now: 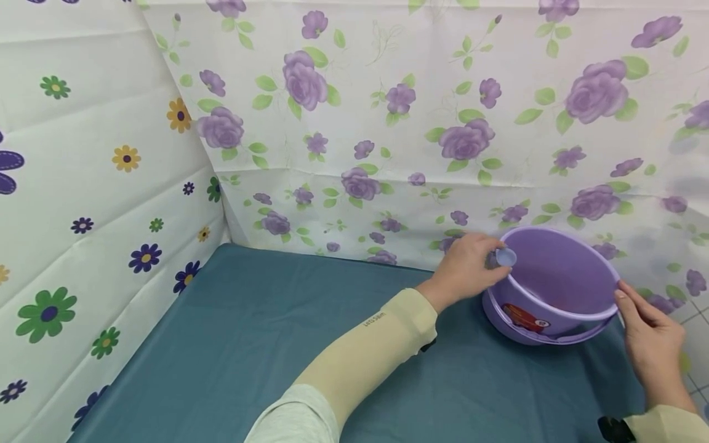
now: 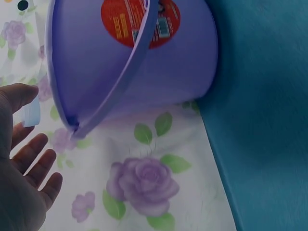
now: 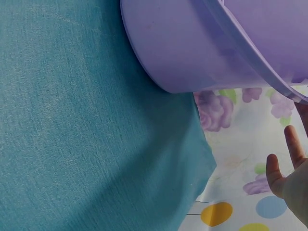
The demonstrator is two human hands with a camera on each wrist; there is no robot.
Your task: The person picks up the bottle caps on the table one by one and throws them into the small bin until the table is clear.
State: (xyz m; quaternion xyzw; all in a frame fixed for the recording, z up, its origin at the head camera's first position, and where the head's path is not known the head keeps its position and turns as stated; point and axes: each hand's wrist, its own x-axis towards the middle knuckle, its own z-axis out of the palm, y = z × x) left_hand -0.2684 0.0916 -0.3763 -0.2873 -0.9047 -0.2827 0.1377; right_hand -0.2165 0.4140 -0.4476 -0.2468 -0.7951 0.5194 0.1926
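Note:
A purple plastic bucket stands at the table's right side, with a red label on its front and its handle lowered in front. My left hand pinches a small, pale translucent cup between thumb and fingers at the bucket's left rim. In the left wrist view the small cup shows between thumb and forefinger, while the other fingers are spread. At the bucket's right rim, my right hand grips the edge with thumb and fingers. Most of that hand lies outside the right wrist view.
A teal cloth covers the table. Behind it hangs a white sheet with purple roses, and another with coloured daisies on the left. Pale tiles show past the table's right edge.

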